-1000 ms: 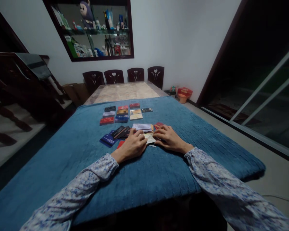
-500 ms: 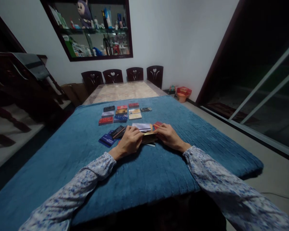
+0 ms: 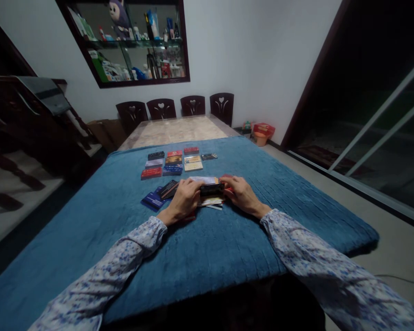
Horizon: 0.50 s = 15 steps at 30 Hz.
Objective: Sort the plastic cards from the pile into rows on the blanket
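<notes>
Between my two hands a small stack of dark cards [image 3: 212, 189] stands tilted up on its long edge. My left hand [image 3: 185, 196] grips its left end, thumb and fingers closed. At its right end, my right hand [image 3: 240, 194] pinches the cards the same way. Under and behind them lie loose cards, among them a pale card [image 3: 204, 179], a yellowish-white card [image 3: 211, 201] and a red card partly hidden by my right fingers. Left of my left hand, blue cards [image 3: 153, 200] and a dark card [image 3: 168, 189] overlap on the cloth.
Beyond my hands sit several sorted card stacks, including a red stack [image 3: 151, 173], a blue stack [image 3: 173, 170] and a cream stack [image 3: 193, 166]. A blue cloth [image 3: 207, 253] covers the near table. Chairs [image 3: 161, 109] stand at the far end.
The cards between my hands have tipped upright, showing a dark face where a thin yellowish edge showed before. More of the pale cards beneath is visible. The stacks have not moved.
</notes>
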Tool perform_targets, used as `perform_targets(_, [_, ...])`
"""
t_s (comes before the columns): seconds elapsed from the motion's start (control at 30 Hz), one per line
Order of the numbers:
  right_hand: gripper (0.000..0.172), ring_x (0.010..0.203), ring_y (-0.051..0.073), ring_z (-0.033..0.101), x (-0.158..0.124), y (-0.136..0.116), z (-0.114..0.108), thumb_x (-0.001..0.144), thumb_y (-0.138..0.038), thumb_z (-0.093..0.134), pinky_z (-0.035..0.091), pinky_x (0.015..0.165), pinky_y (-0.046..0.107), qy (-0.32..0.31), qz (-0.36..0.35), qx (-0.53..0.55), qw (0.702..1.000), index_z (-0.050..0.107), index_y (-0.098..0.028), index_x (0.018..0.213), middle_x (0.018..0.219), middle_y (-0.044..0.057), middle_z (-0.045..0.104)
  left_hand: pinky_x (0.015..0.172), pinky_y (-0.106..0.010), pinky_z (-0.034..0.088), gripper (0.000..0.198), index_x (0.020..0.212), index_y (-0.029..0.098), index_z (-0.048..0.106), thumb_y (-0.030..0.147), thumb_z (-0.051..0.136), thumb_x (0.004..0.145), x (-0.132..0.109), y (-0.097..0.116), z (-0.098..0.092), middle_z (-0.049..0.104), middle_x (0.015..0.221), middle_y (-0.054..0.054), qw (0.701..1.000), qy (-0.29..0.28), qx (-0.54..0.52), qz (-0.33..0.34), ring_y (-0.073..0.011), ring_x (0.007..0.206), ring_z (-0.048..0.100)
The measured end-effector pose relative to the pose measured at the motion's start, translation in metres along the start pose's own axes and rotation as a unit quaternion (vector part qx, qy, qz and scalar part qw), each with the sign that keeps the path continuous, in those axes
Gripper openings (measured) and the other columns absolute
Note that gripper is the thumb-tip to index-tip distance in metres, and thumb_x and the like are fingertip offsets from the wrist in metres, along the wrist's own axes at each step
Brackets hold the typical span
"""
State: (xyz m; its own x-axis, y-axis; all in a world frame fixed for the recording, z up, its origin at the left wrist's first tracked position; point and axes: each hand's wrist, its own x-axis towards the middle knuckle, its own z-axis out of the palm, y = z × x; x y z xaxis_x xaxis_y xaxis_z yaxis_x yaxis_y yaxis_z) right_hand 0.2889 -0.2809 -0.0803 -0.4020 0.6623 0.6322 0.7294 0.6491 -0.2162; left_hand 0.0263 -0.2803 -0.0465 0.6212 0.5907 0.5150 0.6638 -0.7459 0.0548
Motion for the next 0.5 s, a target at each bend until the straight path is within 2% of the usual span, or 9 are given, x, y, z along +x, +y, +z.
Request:
perform_targets(0.17, [0.036, 0.092, 0.025, 0.062, 0.0008, -0.0033, -0.0002, 0.095, -0.017, 0.055, 0.049, 0.086, 0.039, 0.002, -0.001, -0.007, 1.000, 0.062, -0.023, 0.129, 0.101, 0.010, 0.069, 0.081, -0.039, 0.043, 0.035, 0.122, 0.016, 0.064, 0.012, 0.045, 0.093, -0.0019, 0.0021, 0.0020, 0.072, 0.108, -0.013, 1.000, 0.000, 0.005, -0.003, -0.0261, 0.097, 0.059])
perform_targets(0.33, [0.048, 0.096, 0.027, 0.063, 0.0017, -0.0044, 0.0010, 0.091, -0.013, 0.057, 0.049, 0.089, 0.042, -0.017, -0.005, -0.023, 1.000, 0.057, -0.023, 0.138, 0.105, 0.011, 0.071, 0.084, -0.042, 0.041, 0.039, 0.129, 0.016, 0.060, 0.013, 0.049, 0.091, -0.0037, 0.0052, 0.0058, 0.070, 0.111, -0.013, 1.000, -0.011, 0.021, -0.009, -0.0281, 0.099, 0.058])
perform_targets(0.5, [0.051, 0.097, 0.028, 0.064, 0.0028, -0.0033, 0.0035, 0.090, -0.012, 0.057, 0.048, 0.090, 0.043, -0.025, -0.014, -0.023, 0.999, 0.054, -0.022, 0.140, 0.110, 0.012, 0.072, 0.083, -0.043, 0.040, 0.042, 0.132, 0.016, 0.057, 0.015, 0.048, 0.091, -0.0038, 0.0073, 0.0076, 0.069, 0.108, -0.013, 1.000, -0.016, 0.015, -0.018, -0.0281, 0.096, 0.058])
